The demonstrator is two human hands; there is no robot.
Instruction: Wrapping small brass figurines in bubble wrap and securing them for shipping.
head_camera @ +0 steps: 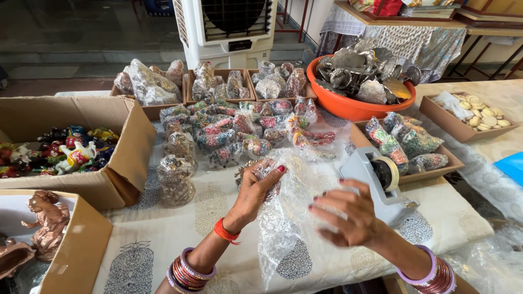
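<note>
My left hand (255, 191) grips a small silvery figurine (256, 169) wrapped in the top of a clear bubble wrap sheet (286, 218). The sheet hangs down over the patterned tablecloth (163, 239) toward me. My right hand (348, 213) holds the sheet's right side, fingers curled against it, just in front of a grey tape dispenser (378, 182). Both wrists wear bangles, and the left also has a red thread.
Wrapped colourful figurines (234, 130) are piled behind the hands. An orange bowl (348, 106) holds silvery pieces. Cardboard boxes (117, 158) at left hold painted and copper figurines. Trays (436, 163) stand at right, a white air cooler (226, 27) behind.
</note>
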